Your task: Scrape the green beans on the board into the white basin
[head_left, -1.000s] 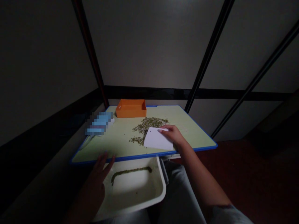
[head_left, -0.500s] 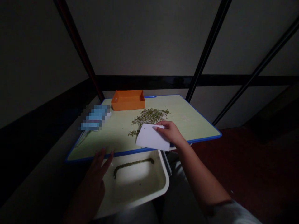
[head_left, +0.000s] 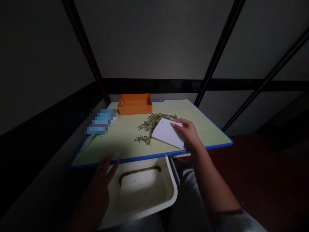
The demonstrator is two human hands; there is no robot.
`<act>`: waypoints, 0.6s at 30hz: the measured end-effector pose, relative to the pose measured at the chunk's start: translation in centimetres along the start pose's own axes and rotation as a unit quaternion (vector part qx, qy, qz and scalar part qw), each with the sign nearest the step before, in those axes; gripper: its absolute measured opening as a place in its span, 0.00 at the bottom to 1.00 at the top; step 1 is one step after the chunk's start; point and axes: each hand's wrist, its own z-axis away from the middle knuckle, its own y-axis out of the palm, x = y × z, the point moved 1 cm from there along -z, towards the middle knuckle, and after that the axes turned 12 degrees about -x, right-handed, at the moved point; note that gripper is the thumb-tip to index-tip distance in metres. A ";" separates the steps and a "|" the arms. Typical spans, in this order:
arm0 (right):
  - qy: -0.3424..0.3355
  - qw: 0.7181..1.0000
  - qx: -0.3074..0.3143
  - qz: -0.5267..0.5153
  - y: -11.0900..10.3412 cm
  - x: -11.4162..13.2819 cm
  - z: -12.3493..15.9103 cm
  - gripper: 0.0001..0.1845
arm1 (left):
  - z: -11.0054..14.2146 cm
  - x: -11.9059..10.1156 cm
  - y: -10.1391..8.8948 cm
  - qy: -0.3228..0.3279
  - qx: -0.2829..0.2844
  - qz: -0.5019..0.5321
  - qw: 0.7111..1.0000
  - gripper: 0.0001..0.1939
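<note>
My right hand (head_left: 189,133) grips a flat white scraper card (head_left: 167,132) and holds it over the pale green tabletop (head_left: 120,141), right beside a scatter of small green beans (head_left: 151,124). My left hand (head_left: 102,180) rests with fingers spread on the left rim of a white tray (head_left: 166,199) that sits on my lap under the table's near edge. A thin line of green beans (head_left: 137,172) lies in the tray along its far side.
An orange box (head_left: 135,103) stands at the back of the table. A blurred blue object (head_left: 100,121) lies at the left side. The table has a blue edge (head_left: 149,156). Dark metal bars (head_left: 217,51) rise behind it against a grey wall.
My right hand has carried the white card from the table's near edge back and to the right, up to the bean scatter. The left hand stays on the tray.
</note>
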 end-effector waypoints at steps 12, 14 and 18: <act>-0.031 0.999 0.042 0.011 0.3 -1.7 -0.3 0.20 | 0.1 0.5 0.8 0.015 -0.018 -0.010 1.000 0.44; -0.038 0.998 0.041 0.014 0.2 -1.7 -0.4 0.20 | 0.0 0.5 0.8 0.017 -0.011 -0.013 1.000 0.43; -0.039 0.999 0.027 0.024 0.2 -1.6 -0.4 0.20 | 0.0 0.5 0.6 0.022 -0.010 -0.017 1.000 0.42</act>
